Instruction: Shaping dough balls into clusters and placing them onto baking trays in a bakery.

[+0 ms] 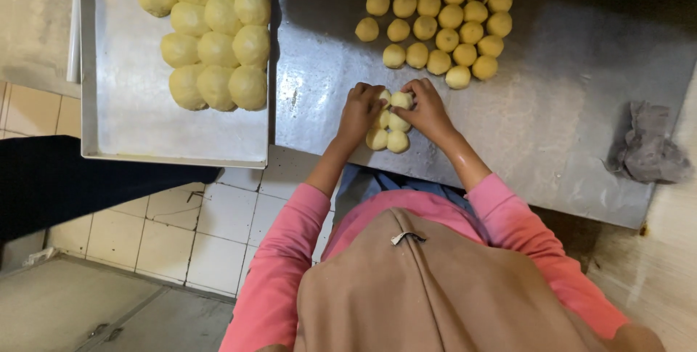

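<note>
small dough balls [388,128] sit in a tight clump at the near edge of the steel table [566,105], right in front of the person. left hand [361,109] curls over the clump's left side, fingers bent down onto the top pieces; can't tell if it grips one or just rests on them. right hand [428,109] comes in from the other side, thumb & fingertips pinched round one ball [401,99] at the top of the clump. both hands nearly touch each other over the pile. two balls at the near side lie uncovered.

further back on the table, well apart from the hands, a bigger batch [439,22] of same-size balls lies in loose rows, touching each other. to the left, just beside the table, a metal tray [123,112] holds larger dough rounds [214,25] packed together in its far right part; the near half of the tray is bare. at the table's right edge lies a crumpled grey rag [650,149]. pink sleeves [283,265] & a tan apron [421,287] fill the bottom of view, w/ white floor tiles [210,236] below the tray.
</note>
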